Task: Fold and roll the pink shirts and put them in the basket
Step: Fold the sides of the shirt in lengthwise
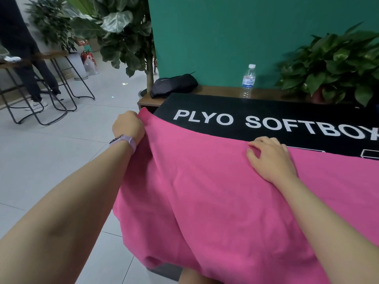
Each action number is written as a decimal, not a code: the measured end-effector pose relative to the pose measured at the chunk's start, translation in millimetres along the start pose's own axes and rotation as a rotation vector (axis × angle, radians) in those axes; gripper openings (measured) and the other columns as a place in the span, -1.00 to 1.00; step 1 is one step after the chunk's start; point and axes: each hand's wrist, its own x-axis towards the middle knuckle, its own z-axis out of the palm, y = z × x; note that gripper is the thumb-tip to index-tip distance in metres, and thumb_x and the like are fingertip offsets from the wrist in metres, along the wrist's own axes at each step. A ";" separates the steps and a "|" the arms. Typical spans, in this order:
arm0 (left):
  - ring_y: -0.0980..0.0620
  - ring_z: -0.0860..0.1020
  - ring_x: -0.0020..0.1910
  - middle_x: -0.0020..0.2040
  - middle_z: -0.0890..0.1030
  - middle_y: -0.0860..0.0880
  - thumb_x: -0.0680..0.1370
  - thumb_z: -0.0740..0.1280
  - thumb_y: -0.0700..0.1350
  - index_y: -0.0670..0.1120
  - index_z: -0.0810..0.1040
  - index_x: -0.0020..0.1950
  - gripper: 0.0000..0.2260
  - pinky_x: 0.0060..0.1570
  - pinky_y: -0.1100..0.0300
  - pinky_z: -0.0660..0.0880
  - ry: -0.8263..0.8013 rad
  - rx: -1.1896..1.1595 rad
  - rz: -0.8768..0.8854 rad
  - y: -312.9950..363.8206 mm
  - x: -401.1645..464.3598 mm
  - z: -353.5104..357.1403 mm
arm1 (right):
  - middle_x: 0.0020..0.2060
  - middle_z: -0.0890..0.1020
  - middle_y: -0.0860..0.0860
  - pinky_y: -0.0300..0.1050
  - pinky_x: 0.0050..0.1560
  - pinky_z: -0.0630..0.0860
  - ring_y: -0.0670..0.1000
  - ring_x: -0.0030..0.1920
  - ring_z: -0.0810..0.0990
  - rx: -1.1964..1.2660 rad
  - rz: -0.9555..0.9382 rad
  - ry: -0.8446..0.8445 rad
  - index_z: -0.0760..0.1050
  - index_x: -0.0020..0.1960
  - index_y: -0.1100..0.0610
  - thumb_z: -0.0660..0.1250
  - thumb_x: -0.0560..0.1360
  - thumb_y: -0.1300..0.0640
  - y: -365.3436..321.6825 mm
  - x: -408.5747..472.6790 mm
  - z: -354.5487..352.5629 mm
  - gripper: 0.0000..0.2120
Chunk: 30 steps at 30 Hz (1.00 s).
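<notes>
Black tabletop [205, 103] with white lettering, pink shirt [205, 191] spread over it, left hand [128, 126] fingers gripping its corner, right hand [270, 158] resting on top, fingers loosely bent

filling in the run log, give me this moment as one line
stage: spreading pink cotton shirt on black printed mat | left hand: grips shirt corner | right hand: rests on shirt | basket: unseen

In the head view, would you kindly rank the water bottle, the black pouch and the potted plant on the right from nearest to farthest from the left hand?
From the left hand, which grips the pink shirt:
1. Black pouch, just beyond it on the wooden ledge's left end.
2. Water bottle, mid-ledge against the green wall.
3. Potted plant, far right.
</notes>
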 end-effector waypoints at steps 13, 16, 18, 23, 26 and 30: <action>-0.30 0.55 0.10 0.10 0.61 -0.25 0.59 0.22 0.05 -0.16 0.57 0.04 -0.71 -0.04 0.04 0.41 -0.197 0.007 -0.057 -21.0 17.7 29.5 | 0.30 0.56 -0.10 0.05 0.32 0.28 0.02 0.31 0.40 -0.038 0.004 -0.029 0.59 0.32 -0.01 0.17 0.61 -0.11 1.5 3.7 3.5 -0.61; -0.29 0.56 0.04 0.03 0.62 -0.26 0.58 0.26 0.08 -0.17 0.57 -0.08 -0.69 -0.06 0.05 0.43 -0.239 -0.031 -0.019 -26.4 21.6 24.8 | 0.38 0.52 -0.07 0.05 0.39 0.22 0.00 0.40 0.35 -0.052 0.021 -0.051 0.57 0.35 -0.04 0.15 0.62 -0.14 2.0 3.5 3.7 -0.59; -0.28 0.55 -0.01 -0.02 0.63 -0.25 0.57 0.29 0.10 -0.17 0.56 -0.14 -0.68 -0.10 0.07 0.42 -0.242 -0.038 -0.013 -29.2 21.9 23.0 | 0.41 0.51 -0.06 0.05 0.41 0.19 -0.01 0.44 0.33 -0.048 0.021 -0.058 0.56 0.36 -0.04 0.16 0.62 -0.13 1.9 3.5 3.9 -0.59; -0.28 0.56 -0.03 -0.04 0.63 -0.26 0.55 0.37 0.17 -0.21 0.56 -0.09 -0.58 -0.14 0.01 0.44 -0.140 0.000 0.037 -28.7 14.8 6.8 | 0.41 0.51 -0.05 0.05 0.41 0.19 0.00 0.44 0.35 -0.036 0.029 -0.058 0.57 0.36 -0.03 0.17 0.61 -0.12 0.1 3.2 3.3 -0.59; -0.32 0.53 0.05 0.08 0.59 -0.31 0.59 0.30 0.18 -0.23 0.48 -0.02 -0.56 -0.09 -0.04 0.43 -0.093 -0.022 0.079 -19.0 3.9 -14.0 | 0.41 0.51 -0.05 0.06 0.43 0.18 0.00 0.44 0.35 -0.042 0.032 -0.069 0.56 0.36 -0.04 0.16 0.61 -0.13 -0.4 3.3 3.2 -0.58; -0.36 0.42 0.26 0.27 0.42 -0.35 0.65 0.22 0.11 -0.31 0.36 0.27 -0.52 0.20 -0.19 0.38 0.016 0.025 0.107 -10.0 -38.2 -35.9 | 0.42 0.50 -0.05 0.06 0.43 0.18 0.01 0.44 0.34 -0.046 0.035 -0.085 0.56 0.37 -0.04 0.15 0.61 -0.14 -0.8 3.7 2.3 -0.57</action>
